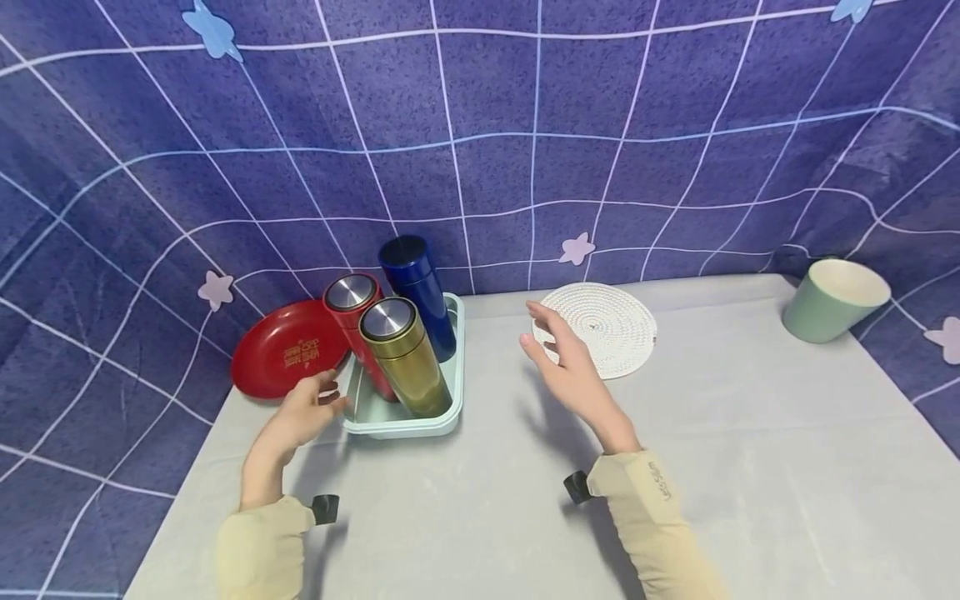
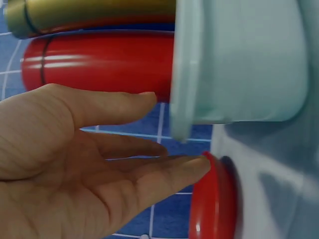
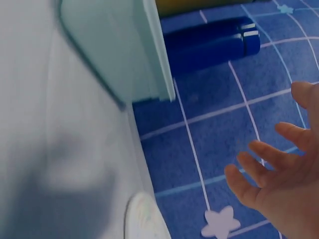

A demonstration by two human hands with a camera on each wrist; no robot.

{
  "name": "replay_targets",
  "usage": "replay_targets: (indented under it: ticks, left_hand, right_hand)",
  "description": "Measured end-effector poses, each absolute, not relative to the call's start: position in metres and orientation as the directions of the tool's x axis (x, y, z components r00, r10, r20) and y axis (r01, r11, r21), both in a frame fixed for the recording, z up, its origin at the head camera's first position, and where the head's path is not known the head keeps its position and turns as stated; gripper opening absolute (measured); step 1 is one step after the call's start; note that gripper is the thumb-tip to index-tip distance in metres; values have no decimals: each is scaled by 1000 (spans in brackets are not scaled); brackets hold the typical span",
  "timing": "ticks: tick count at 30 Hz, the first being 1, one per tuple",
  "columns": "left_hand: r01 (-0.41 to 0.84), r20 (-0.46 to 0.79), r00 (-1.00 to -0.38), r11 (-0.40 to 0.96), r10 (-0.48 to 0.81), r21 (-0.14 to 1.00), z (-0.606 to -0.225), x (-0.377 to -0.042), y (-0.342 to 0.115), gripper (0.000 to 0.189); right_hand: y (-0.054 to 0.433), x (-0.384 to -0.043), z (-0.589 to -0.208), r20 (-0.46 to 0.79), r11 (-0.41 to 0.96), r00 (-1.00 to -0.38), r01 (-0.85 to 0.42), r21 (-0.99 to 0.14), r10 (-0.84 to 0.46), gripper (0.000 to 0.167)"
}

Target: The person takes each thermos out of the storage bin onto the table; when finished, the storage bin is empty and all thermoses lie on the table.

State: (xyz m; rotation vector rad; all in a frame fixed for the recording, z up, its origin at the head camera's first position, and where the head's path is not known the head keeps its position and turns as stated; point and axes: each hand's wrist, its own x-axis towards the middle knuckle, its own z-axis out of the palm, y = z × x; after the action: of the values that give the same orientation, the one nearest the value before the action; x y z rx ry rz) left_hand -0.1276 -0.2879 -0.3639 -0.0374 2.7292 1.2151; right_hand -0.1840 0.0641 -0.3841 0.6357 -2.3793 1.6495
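Note:
A pale green plastic bin (image 1: 405,429) holds three metal-lidded flasks standing upright but leaning: a red flask (image 1: 356,317), a gold flask (image 1: 412,371) and a blue flask (image 1: 426,296). By the bin's left wall hovers my left hand (image 1: 296,417), thumb and fingers spread apart. In the left wrist view, the thumb (image 2: 114,107) overlaps the red flask; whether they touch, I cannot tell. My right hand (image 1: 572,371) hangs in the air right of the bin, fingers loosely extended and holding nothing. Close to it on the table lies a round white woven mat (image 1: 618,333).
A red plate (image 1: 262,358) with gold lettering lies left of the bin, beyond my left hand. At the far right corner stands a green cup (image 1: 821,308). The grey-white tablecloth (image 1: 480,517) meets a blue patterned curtain (image 1: 495,183) at the back.

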Motion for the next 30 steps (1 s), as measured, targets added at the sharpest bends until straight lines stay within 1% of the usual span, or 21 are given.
replay_targets:
  ticks: [5,8,13,15,21,24,25,27,30]
  left_hand:
    - [-97,-153,-988,724,12,683,-372,-131,-283,57]
    - [-86,-127,-992,762,-4,642,-373,-133,-280,51]
    - [-103,-131,-991,777,-27,621,-372,-134,-277,52]
    - [-120,-141,-989,774,-40,622,-371,-134,-276,56]
    - [-148,-153,-986,749,-64,645,-374,-132,-275,57]
    - [-146,-142,-987,757,-71,637,-375,-132,-275,56]
    - [-139,-134,-989,761,-69,634,-375,-132,-275,54]
    - [-130,-118,-990,768,-71,628,-375,-132,-275,44]
    - [-115,-89,-993,776,-76,620,-376,-131,-275,17]
  right_hand:
    - [45,-184,-382,367,162,-880,-427,-890,-301,50]
    - [36,-183,-384,345,96,-877,-396,-913,-334,52]
    - [22,-184,-390,309,3,-868,-337,-942,-389,57]
    - [17,-184,-392,306,-13,-858,-330,-944,-413,61]
    - [-2,-184,-394,330,-48,-817,-350,-936,-472,73]
    - [-11,-184,-393,326,-36,-806,-355,-934,-494,78]
    - [-14,-183,-393,325,-29,-804,-359,-933,-497,79]
    - [-21,-183,-393,327,-10,-801,-373,-928,-502,81]
    - [-29,-182,-393,334,4,-801,-387,-922,-497,83]
